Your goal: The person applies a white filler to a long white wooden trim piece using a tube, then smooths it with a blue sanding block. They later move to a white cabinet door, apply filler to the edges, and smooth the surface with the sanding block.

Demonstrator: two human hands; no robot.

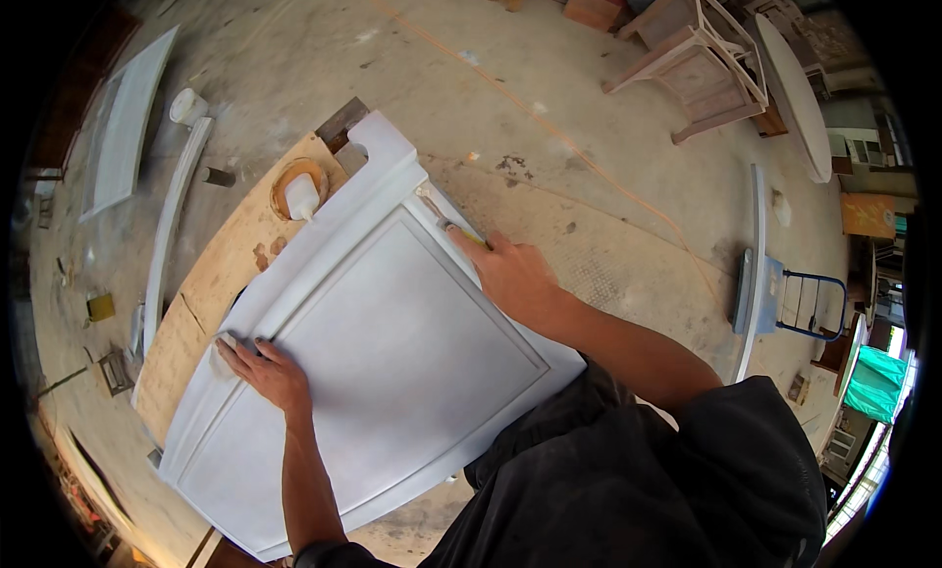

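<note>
Across a bench lies a large white-painted furniture panel [383, 313] with a raised border and a notched corner at its far end. My right hand [515, 279] grips a slim tool [439, 213] with a yellowish handle, its pale tip touching the moulding near that corner; whether it is a brush or a putty knife I cannot tell. On the panel's left border, my left hand [270, 372] has its fingers bent over a flat whitish piece [226, 360], partly hidden under them.
Beside the panel, a wooden board [211, 274] carries a round tan container [285, 190] with a white plastic piece [302, 195] in it. A white tub [186, 107] and long white rail [177, 215] are at left. Far right are a wooden chair frame [702, 68] and blue trolley [810, 298].
</note>
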